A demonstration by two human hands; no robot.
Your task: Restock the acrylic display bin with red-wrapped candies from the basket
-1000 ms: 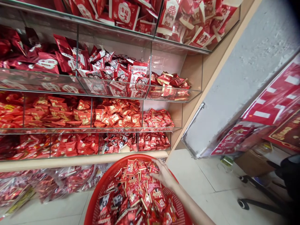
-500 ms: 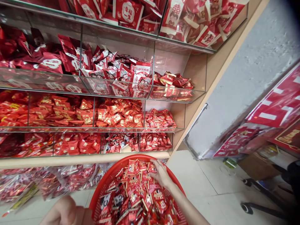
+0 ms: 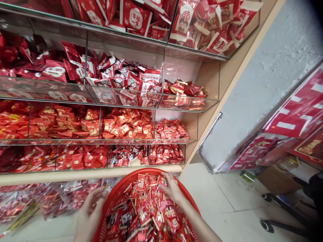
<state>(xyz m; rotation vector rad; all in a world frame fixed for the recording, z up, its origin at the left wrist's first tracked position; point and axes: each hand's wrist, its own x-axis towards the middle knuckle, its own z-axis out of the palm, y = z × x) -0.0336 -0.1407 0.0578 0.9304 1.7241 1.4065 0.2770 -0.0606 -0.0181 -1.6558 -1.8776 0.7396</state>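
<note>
A red plastic basket full of small shiny candy packets stands in front of the lowest shelf. My right hand reaches inside the far right rim, its thumb and fingers closed about a small red packet on top of the heap. Outside the left rim is my left hand, fingers loosely bent with the thumb apart, and nothing shows in it. Some of its fingertips are hidden or blurred.
Glass-fronted shelves with divided compartments hold red and gold packets. Plastic bags of packets lie beneath them. To the right are a grey wall, red-and-white packaging and a black chair base on the tiled floor.
My left hand has moved up and forward beside the basket's left rim, its fingers loosening from a closed shape. My right hand keeps its place on the packet. The view has shifted slightly.
</note>
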